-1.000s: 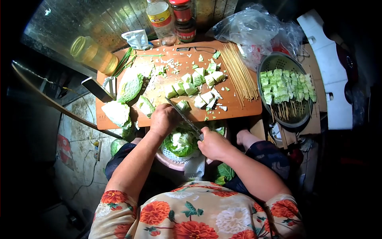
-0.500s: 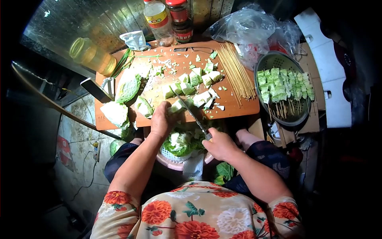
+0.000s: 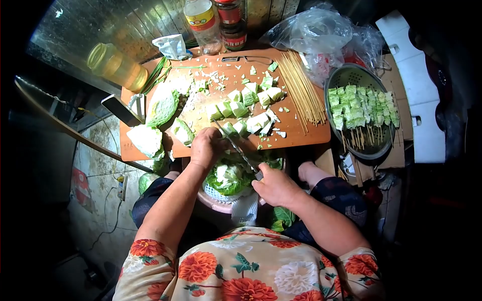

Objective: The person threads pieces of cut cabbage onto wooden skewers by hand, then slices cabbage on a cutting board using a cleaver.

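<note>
My right hand is closed round the handle of a knife. Its narrow blade slants up and left across the front edge of the wooden cutting board. Just left of the blade, my left hand bends its fingers over the end of a cabbage strip, mostly hidden under them. Cut cabbage chunks lie in a row right of the blade, with a second row of chunks behind. Larger cabbage leaves rest at the board's left.
Bamboo skewers lie along the board's right side. Beyond them, a grey colander holds skewered cabbage. Jars and a bottle stand behind, a glass jar at left. Below the board sits a white basket with cabbage.
The knife and my right hand have shifted slightly left, and the blade now lies closer to my left fingers. Chunks right of the blade stand more apart. My left hand has barely moved.
</note>
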Demonstrator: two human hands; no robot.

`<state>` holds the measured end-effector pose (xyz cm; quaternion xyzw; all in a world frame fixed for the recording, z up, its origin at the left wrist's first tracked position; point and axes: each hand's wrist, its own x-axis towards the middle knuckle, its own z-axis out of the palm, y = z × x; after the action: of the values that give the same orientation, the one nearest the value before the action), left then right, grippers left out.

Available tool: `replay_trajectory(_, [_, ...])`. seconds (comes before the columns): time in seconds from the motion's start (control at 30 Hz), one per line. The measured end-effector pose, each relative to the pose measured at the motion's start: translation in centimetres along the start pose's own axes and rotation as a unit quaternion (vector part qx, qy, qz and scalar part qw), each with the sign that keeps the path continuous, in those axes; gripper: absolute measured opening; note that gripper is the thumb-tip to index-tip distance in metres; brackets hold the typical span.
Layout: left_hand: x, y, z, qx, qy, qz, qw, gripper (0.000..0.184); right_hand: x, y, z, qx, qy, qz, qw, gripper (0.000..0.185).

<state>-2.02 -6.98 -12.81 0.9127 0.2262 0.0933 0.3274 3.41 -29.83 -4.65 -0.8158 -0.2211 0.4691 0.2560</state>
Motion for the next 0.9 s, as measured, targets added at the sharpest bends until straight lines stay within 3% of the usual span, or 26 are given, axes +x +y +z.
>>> replay_trajectory(0.3, [-0.5, -0.6, -0.4, 0.045, -0.032, 0.023, 0.998, 0.023, 2.9, 0.9, 1.4, -0.051, 0.043, -0.033, 0.997, 0.046])
replay_trajectory(0.37, [-1.4, -2.1, 0.3, -0.118, 0.044, 0.028, 0.992, 0.02, 3.0, 1.3, 1.4, -0.034, 0.045, -0.037, 0.998, 0.047])
replay_trajectory(0.4, [-1.5, -2.2, -0.3, -0.153, -0.014, -0.034, 0.987, 0.016, 3.1, 1.5, 1.5, -0.027, 0.045, -0.035, 0.998, 0.047])
replay_trajectory(0.5, [-1.5, -1.8, -1.3, -0.21, -0.063, -0.118, 0.969, 0.013, 3.1, 1.7, 1.7, -0.016, 0.049, -0.037, 0.998, 0.047])
replay_trajectory(0.9, [-1.0, -2.9, 0.3, -0.212, -0.029, -0.141, 0.967, 0.009, -0.5, -1.4, -0.5, -0.009, 0.018, -0.018, 1.0, 0.04])
